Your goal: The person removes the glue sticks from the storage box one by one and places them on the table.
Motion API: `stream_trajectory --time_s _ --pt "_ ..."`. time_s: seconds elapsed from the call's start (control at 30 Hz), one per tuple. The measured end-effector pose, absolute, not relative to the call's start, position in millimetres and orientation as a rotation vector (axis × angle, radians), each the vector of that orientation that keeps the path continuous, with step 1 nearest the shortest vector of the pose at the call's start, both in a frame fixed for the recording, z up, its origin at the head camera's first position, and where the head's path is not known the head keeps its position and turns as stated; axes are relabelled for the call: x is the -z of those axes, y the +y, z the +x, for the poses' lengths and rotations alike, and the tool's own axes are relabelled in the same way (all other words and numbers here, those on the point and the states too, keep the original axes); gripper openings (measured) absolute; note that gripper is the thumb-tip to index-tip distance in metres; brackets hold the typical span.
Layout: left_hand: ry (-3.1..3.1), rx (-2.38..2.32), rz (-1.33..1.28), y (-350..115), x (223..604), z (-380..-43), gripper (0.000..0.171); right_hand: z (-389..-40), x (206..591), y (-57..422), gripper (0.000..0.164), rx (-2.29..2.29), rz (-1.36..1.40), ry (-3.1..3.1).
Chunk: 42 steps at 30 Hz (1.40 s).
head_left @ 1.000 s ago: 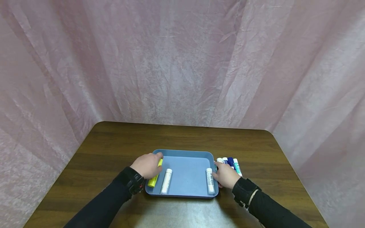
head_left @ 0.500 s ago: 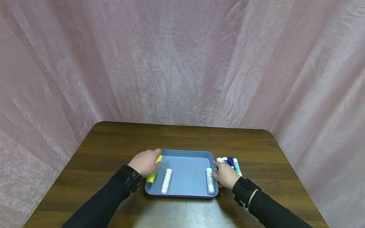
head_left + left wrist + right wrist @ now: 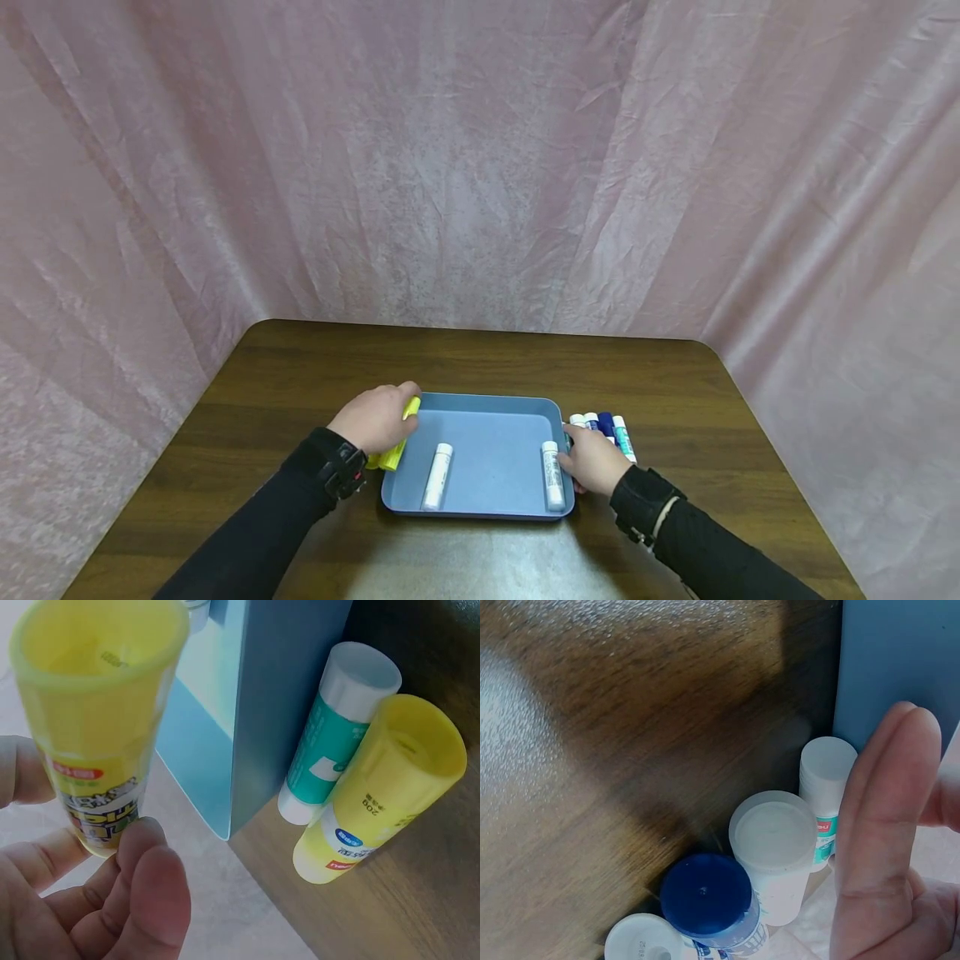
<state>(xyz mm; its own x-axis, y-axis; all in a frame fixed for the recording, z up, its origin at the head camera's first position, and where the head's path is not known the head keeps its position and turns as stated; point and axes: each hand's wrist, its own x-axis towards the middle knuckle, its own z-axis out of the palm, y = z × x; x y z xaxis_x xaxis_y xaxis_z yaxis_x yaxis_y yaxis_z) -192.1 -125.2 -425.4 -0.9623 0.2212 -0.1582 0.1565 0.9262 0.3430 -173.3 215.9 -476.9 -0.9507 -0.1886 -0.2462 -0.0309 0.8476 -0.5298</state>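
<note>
My left hand [image 3: 375,417] grips a yellow glue stick [image 3: 97,735] over the tray's left rim. Left of the tray, on the table, lie a second yellow glue stick [image 3: 382,787] and a green-and-white glue stick [image 3: 337,735]; the hand mostly hides them in the head view. My right hand [image 3: 596,461] pinches the blue tray [image 3: 491,467] at its right rim, thumb inside and straight fingers [image 3: 885,802] outside. Two white glue sticks lie in the tray, one at the left [image 3: 437,477] and one at the right [image 3: 553,477].
Several glue sticks lie in a row right of the tray: a blue-capped glue stick [image 3: 705,896], a white-capped glue stick [image 3: 772,840] and others partly under the right hand. The wooden table [image 3: 480,354] ends at a pink curtain [image 3: 450,167].
My left hand has lifted the yellow glue stick from inside the tray and moved it left and away to the tray's left rim. The right hand stays in place at the tray.
</note>
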Motion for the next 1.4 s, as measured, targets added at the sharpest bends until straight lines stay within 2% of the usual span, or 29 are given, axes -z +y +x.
stream_trajectory --time_s 1.4 --pt "2.874 -0.562 0.216 -153 421 -206 0.048 -176 478 217 0.057 0.791 -0.185 2.744"
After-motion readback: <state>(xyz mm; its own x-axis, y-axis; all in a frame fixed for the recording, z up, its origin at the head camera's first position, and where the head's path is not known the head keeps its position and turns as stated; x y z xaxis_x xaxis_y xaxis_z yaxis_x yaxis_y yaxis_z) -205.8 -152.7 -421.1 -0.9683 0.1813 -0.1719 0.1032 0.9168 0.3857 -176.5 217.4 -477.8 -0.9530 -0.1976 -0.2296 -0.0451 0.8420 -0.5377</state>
